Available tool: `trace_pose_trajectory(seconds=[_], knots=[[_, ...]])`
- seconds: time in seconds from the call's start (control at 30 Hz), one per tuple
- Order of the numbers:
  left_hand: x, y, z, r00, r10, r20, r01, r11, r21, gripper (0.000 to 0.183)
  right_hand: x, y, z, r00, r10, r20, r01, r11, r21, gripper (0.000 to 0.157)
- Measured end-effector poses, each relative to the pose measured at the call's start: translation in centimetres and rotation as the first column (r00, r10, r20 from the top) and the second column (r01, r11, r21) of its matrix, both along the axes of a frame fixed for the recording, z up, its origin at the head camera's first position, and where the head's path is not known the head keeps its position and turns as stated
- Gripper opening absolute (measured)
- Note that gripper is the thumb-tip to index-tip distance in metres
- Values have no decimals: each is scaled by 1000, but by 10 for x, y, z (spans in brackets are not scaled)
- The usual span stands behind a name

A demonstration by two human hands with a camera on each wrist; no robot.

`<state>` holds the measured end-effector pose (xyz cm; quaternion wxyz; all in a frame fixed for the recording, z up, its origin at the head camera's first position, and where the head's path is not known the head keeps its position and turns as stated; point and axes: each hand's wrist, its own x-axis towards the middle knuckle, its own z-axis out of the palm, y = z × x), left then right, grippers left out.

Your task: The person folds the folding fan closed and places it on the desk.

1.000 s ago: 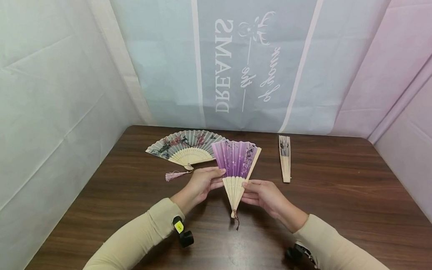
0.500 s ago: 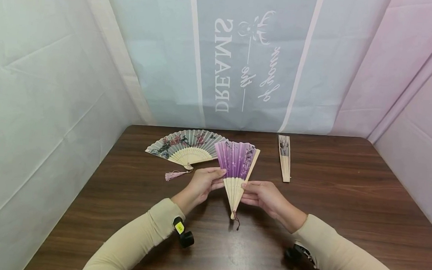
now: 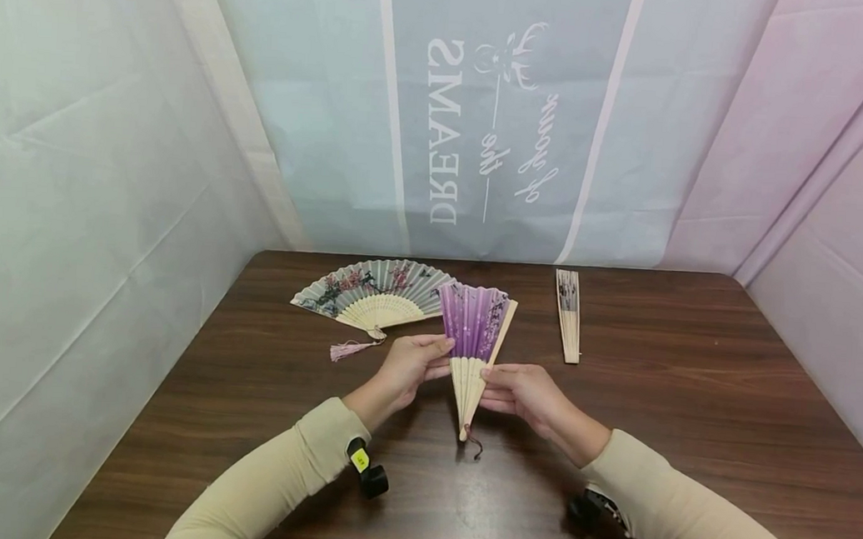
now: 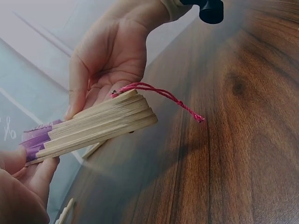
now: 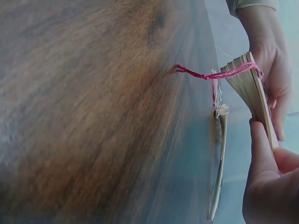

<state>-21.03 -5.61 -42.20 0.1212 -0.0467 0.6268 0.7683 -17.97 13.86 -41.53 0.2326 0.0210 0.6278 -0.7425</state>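
Observation:
A purple folding fan point(image 3: 473, 322) with pale wooden ribs is held partly spread over the middle of the table, pivot end toward me. My left hand point(image 3: 409, 368) pinches its left edge, thumb on the front near the cloth. On the opposite edge my right hand point(image 3: 524, 393) grips the outer guard rib between thumb and fingers. From the pivot hangs a short red cord point(image 4: 163, 92), plain in both wrist views. Behind and left, a grey floral fan point(image 3: 377, 291) lies spread on the table, and the purple fan overlaps its right end in the head view.
A folded fan point(image 3: 568, 317) lies at the back right of the brown wooden table point(image 3: 694, 388). A pink tassel point(image 3: 351, 350) trails from the grey fan. Cloth walls stand around the table; the back one point(image 3: 324, 87) carries mirrored lettering.
The purple fan has narrowed: its left edge has moved right with my left hand, closing some folds. The right hand has barely moved. The other fans lie as before.

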Motion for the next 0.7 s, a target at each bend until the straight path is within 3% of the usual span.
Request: trace_pose_trajectory(seconds=[0.7], knots=[[-1,3,-5,1000,25,16,-25,1000,-7,30,3,-1,0,1000,10,-4,-10,1000,-1,42]])
